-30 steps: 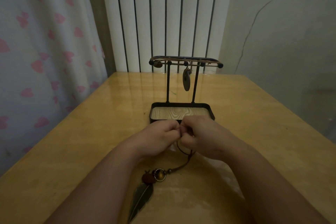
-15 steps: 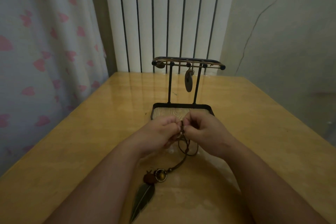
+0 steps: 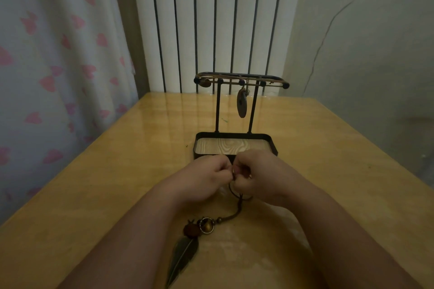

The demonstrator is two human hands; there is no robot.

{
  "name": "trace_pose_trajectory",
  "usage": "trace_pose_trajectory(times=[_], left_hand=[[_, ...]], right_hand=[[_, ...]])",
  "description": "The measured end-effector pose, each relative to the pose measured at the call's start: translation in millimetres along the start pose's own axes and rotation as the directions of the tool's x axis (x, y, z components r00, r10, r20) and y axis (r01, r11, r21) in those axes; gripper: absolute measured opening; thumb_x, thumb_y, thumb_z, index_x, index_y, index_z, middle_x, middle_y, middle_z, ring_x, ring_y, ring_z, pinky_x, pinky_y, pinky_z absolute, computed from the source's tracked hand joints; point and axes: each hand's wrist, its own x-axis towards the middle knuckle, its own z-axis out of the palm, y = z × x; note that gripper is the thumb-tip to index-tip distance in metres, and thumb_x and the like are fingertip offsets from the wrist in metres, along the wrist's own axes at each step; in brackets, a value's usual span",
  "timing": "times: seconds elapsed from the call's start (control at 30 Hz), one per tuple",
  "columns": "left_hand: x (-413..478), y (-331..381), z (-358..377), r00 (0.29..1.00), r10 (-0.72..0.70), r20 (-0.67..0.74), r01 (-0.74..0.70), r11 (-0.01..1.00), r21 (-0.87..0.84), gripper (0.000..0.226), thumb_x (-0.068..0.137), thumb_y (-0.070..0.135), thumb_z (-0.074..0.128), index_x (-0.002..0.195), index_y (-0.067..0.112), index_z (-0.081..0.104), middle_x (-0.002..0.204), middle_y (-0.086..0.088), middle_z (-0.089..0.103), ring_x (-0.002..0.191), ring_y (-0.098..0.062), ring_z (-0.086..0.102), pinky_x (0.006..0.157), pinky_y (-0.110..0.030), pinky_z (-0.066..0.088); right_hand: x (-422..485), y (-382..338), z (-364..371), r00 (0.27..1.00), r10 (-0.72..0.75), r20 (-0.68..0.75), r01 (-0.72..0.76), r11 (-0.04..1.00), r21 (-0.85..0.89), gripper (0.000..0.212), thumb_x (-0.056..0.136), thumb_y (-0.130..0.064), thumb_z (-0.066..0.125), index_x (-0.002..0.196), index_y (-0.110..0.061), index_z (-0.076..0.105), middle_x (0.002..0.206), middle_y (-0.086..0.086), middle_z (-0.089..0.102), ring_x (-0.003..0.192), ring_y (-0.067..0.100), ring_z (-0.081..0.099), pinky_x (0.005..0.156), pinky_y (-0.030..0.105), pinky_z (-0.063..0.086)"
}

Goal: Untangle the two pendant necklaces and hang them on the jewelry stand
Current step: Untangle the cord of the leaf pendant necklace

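Note:
A black jewelry stand [image 3: 234,145] with a wood-grain tray base stands mid-table. One necklace hangs on its top bar, its oval pendant [image 3: 242,105] dangling between the two posts. The other necklace's dark cord [image 3: 234,213] runs down from my hands to a ring with a gold bead [image 3: 207,225], a red bead and a metal feather pendant [image 3: 182,258] lying on the table. My left hand [image 3: 204,180] and my right hand [image 3: 260,176] meet just in front of the tray, both pinched on the cord's upper part. The cord inside my fingers is hidden.
The yellow wooden table [image 3: 117,183] reaches the wall. A white ribbed radiator [image 3: 211,26] stands behind the stand. A curtain with pink hearts [image 3: 58,65] hangs along the table's left edge. A grey wall with a thin crack [image 3: 328,30] is at right.
My hands lifted slightly half a second ago, showing loops of cord, and have closed together lower again. The feather pendant has stayed on the table.

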Motion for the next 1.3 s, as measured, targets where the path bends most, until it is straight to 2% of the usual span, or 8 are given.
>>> trace_pose_trajectory(times=[0.23, 0.47, 0.67, 0.8, 0.97, 1.07, 1.17, 1.3], left_hand=[[-1.4, 0.2, -2.7, 1.000, -0.023, 0.006, 0.024, 0.948, -0.318, 0.017, 0.087, 0.023, 0.048, 0.073, 0.028, 0.057, 0.064, 0.006, 0.049, 0.057, -0.010, 0.042, 0.054, -0.030, 0.035], [-1.0, 2.0, -4.4, 1.000, -0.021, -0.003, 0.017, 0.897, -0.442, 0.025, 0.096, 0.013, 0.044, 0.077, 0.021, 0.056, 0.059, 0.007, 0.047, 0.052, -0.010, 0.040, 0.051, -0.026, 0.033], [-1.3, -1.2, -4.6, 0.999, -0.036, -0.029, 0.028, 0.970, -0.240, 0.021, 0.091, 0.015, 0.051, 0.074, 0.027, 0.057, 0.061, 0.010, 0.051, 0.054, -0.007, 0.043, 0.054, -0.029, 0.036], [-2.0, 1.2, -2.9, 0.999, -0.038, -0.014, 0.035, 0.986, -0.161, 0.018, 0.093, 0.017, 0.051, 0.079, 0.025, 0.058, 0.066, 0.007, 0.052, 0.056, -0.007, 0.044, 0.054, -0.026, 0.036], [-2.4, 1.0, -3.6, 0.999, -0.053, 0.007, 0.054, 0.981, -0.186, 0.017, 0.091, 0.016, 0.049, 0.078, 0.024, 0.057, 0.069, 0.005, 0.052, 0.059, -0.010, 0.044, 0.057, -0.029, 0.037], [-2.0, -0.5, -3.4, 0.997, -0.074, 0.028, 0.078, 0.966, -0.246, 0.019, 0.093, 0.017, 0.048, 0.079, 0.025, 0.059, 0.067, 0.006, 0.052, 0.058, -0.008, 0.044, 0.056, -0.028, 0.037], [-1.9, 0.2, -4.1, 0.996, -0.089, 0.030, 0.094, 0.939, -0.331, 0.022, 0.095, 0.017, 0.046, 0.079, 0.024, 0.059, 0.061, 0.008, 0.049, 0.051, -0.006, 0.042, 0.050, -0.023, 0.035], [-1.5, -1.5, -3.8, 0.995, -0.093, 0.035, 0.099, 0.944, -0.316, 0.023, 0.096, 0.019, 0.047, 0.079, 0.025, 0.061, 0.060, 0.009, 0.050, 0.054, -0.008, 0.043, 0.052, -0.026, 0.036]], right_hand=[[-1.8, 8.2, 1.1, 0.990, -0.042, -0.138, 0.074, 0.970, 0.230, 0.010, 0.082, -0.024, 0.058, 0.073, -0.023, 0.053, 0.071, -0.006, 0.055, 0.064, 0.009, 0.048, 0.059, 0.030, 0.044], [0.5, 10.5, 4.8, 0.985, -0.015, -0.170, 0.097, 0.870, 0.484, 0.014, 0.088, -0.012, 0.054, 0.074, -0.016, 0.054, 0.069, -0.003, 0.052, 0.063, 0.009, 0.046, 0.060, 0.029, 0.043], [-1.7, 9.0, 1.0, 0.989, -0.011, -0.150, 0.046, 0.971, 0.233, 0.010, 0.083, -0.022, 0.066, 0.076, -0.028, 0.061, 0.074, -0.010, 0.059, 0.066, 0.002, 0.052, 0.061, 0.020, 0.048], [-3.1, 4.0, -1.8, 0.995, -0.002, -0.104, 0.009, 0.998, 0.067, 0.007, 0.082, -0.027, 0.066, 0.077, -0.029, 0.062, 0.077, -0.011, 0.059, 0.071, 0.006, 0.054, 0.065, 0.027, 0.051], [-1.2, -4.2, -2.1, 0.998, -0.027, -0.049, 0.022, 0.996, -0.088, 0.004, 0.086, -0.028, 0.060, 0.086, -0.024, 0.059, 0.082, -0.008, 0.057, 0.074, 0.010, 0.053, 0.068, 0.031, 0.051], [-2.3, -1.0, -3.0, 0.998, -0.035, -0.050, 0.033, 0.998, -0.051, 0.009, 0.088, -0.029, 0.057, 0.082, -0.024, 0.053, 0.080, -0.008, 0.053, 0.069, 0.009, 0.048, 0.065, 0.029, 0.046], [-4.3, 3.1, -4.4, 0.997, -0.012, -0.078, 0.024, 0.989, 0.144, 0.014, 0.089, -0.027, 0.056, 0.077, -0.026, 0.050, 0.077, -0.006, 0.054, 0.067, 0.010, 0.048, 0.062, 0.028, 0.043], [-4.7, 8.9, -5.6, 0.998, 0.017, -0.057, -0.005, 0.978, 0.208, 0.010, 0.087, -0.025, 0.060, 0.078, -0.026, 0.057, 0.076, -0.007, 0.059, 0.066, 0.006, 0.051, 0.060, 0.023, 0.046]])
